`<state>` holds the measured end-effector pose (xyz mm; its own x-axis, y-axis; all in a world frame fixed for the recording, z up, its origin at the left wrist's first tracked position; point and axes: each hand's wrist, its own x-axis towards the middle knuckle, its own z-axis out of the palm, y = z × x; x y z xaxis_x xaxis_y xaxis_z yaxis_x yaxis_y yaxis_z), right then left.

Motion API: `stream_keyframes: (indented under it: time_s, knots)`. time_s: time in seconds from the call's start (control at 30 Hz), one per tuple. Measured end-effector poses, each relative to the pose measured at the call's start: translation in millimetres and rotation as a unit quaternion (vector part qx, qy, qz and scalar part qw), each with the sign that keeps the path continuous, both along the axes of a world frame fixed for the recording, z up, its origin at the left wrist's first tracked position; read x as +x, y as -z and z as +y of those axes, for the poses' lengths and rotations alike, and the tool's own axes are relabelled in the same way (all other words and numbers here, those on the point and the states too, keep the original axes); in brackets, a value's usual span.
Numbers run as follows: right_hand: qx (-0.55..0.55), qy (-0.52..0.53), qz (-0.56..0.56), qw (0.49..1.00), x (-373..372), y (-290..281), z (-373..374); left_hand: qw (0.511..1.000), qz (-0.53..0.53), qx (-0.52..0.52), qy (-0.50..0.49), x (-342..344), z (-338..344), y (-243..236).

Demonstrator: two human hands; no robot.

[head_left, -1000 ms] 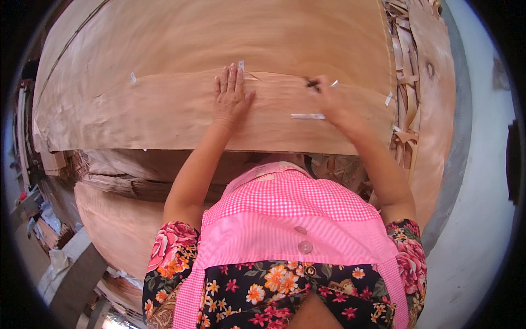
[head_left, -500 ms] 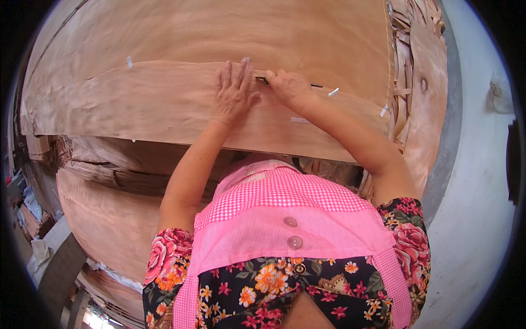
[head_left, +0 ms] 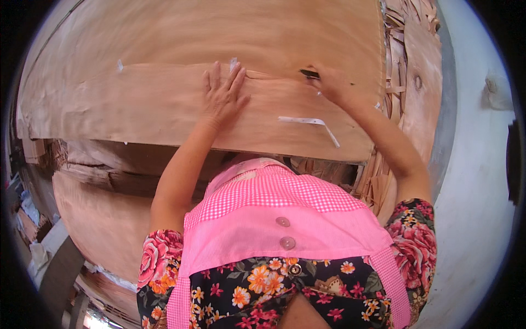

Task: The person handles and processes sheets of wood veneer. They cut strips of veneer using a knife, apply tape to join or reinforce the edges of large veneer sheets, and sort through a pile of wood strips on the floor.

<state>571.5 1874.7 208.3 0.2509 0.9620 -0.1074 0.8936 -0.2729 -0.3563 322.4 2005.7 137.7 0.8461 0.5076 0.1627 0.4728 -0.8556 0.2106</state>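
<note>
Along the right edge of the frame, a pale wall (head_left: 471,181) curves down. Just left of it, at upper right, lies a heap of veneer scraps (head_left: 408,66). Lower veneer stacks (head_left: 93,219) fill the lower left. At the bottom, a pink checked apron (head_left: 274,219) covers a floral dress (head_left: 263,296).

Veneer sheet (head_left: 164,104) lies open leftward; scrap pile (head_left: 408,60) crowds right.

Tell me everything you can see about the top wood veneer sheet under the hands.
The top veneer sheet is thin, pale reddish-brown wood with fine grain, lying flat on a larger veneer stack. Its far edge is wavy. Short white tape strips lie stuck on it. The left hand presses flat on it; the right hand holds a small dark tool at its far edge.
</note>
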Motion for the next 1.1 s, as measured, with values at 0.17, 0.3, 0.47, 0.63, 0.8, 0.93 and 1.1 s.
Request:
stream_keyframes:
  time_s: [0.17, 0.3, 0.47, 0.63, 0.8, 0.93, 1.1]
  knots:
    - [0.032, 0.014, 0.028, 0.999, -58.8, 46.4, 54.6, 0.999, -0.046, -0.015, -0.005, 0.1, 5.0, 8.0]
    - [0.107, -0.026, 0.056, 0.992, -55.7, 57.5, 55.5, 0.998, -0.061, -0.021, -0.011, 0.6, 5.4, 11.9]
    - [0.019, 0.237, -0.05, 0.97, 8.3, -3.5, 11.7, 0.999, -0.046, -0.01, -0.015, 0.1, 2.1, 8.1]
    - [0.037, 0.286, -0.166, 0.943, 36.9, -37.6, -65.9, 0.998, -0.055, 0.001, -0.004, -1.4, -0.1, 4.5]
    - [-0.161, 0.141, 0.006, 0.977, -47.5, 27.3, -68.1, 0.999, -0.034, -0.011, 0.021, -3.0, 0.0, 7.5]
    - [-0.181, 0.136, -0.039, 0.973, -69.4, 38.9, -57.5, 0.999, -0.013, 0.02, 0.027, -2.8, 3.4, 10.9]
    - [-0.029, 0.111, -0.093, 0.989, -71.3, 31.5, -62.3, 0.999, -0.02, 0.019, 0.018, -3.7, 8.5, 13.2]
